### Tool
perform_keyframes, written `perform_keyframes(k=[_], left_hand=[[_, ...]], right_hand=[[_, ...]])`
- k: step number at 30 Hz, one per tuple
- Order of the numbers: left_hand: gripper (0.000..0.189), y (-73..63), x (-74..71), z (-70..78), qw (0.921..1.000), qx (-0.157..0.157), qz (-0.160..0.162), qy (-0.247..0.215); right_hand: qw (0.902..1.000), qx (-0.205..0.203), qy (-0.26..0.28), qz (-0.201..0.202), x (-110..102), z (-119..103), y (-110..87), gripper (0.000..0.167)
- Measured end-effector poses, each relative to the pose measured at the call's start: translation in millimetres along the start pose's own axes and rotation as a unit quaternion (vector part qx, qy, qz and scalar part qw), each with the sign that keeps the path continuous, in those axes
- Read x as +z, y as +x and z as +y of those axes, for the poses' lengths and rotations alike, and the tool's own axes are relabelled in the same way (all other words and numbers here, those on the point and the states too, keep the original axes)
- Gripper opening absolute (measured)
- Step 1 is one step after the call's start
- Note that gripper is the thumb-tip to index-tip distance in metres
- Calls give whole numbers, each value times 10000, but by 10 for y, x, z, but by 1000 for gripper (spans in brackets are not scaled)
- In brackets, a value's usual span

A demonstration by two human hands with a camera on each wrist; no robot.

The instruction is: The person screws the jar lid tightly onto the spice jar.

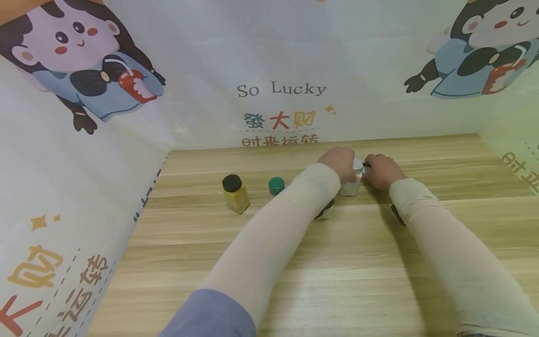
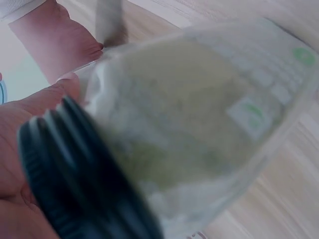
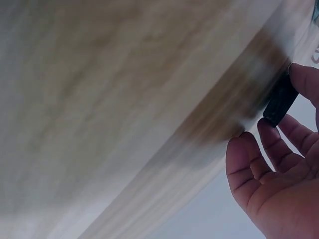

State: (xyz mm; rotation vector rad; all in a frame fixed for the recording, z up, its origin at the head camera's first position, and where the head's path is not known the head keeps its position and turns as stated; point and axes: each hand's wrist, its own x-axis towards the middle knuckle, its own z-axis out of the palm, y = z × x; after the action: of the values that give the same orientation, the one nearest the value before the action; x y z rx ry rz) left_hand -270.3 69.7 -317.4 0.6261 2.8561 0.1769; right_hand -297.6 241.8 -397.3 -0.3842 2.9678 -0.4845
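In the head view my left hand (image 1: 338, 163) grips a small clear jar (image 1: 349, 188) with pale contents, standing on the table. Its whitish top (image 1: 357, 165) shows no dark lid on it. Just right of that top, my right hand (image 1: 384, 172) pinches a black cap (image 3: 281, 99) between thumb and fingers, clear in the right wrist view. Close to the left wrist camera is another jar (image 2: 184, 114) with a ridged black lid (image 2: 84, 174); it blocks most of what my left hand (image 2: 15, 149) holds. In the head view my left forearm partly covers a black-lidded jar (image 1: 326, 213).
Left on the wooden table (image 1: 189, 262) stands a yellow jar (image 1: 236, 196) with a black lid. A green-capped jar (image 1: 276, 186) is partly behind my left sleeve. Some dark object (image 1: 397, 215) peeks out beside my right sleeve. A printed cloth (image 1: 358, 61) borders the table.
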Motion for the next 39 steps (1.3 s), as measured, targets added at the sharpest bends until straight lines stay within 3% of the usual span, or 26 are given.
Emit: perform_keyframes(k=[5,11,21,32,39], left_hand=[[35,5,19,0,10000,14,43,8],[35,-87,-12,65,9999,-17,85,142],[32,-183,9,207,9993,282,218,138],[32,-173,186,272,9980,32,517,-373],[30,-241,218,356,9971,-53,573,-507]], right_hand=[[9998,7,193,43,-54,-12,-43,48],[9997,51,235,65,-80,10,-76,48],[9995,66,308,83,-96,148,-142,50],[9991,54,393,164,-143,207,-242,48],[9992,32,341,209,-158,210,-284,45]])
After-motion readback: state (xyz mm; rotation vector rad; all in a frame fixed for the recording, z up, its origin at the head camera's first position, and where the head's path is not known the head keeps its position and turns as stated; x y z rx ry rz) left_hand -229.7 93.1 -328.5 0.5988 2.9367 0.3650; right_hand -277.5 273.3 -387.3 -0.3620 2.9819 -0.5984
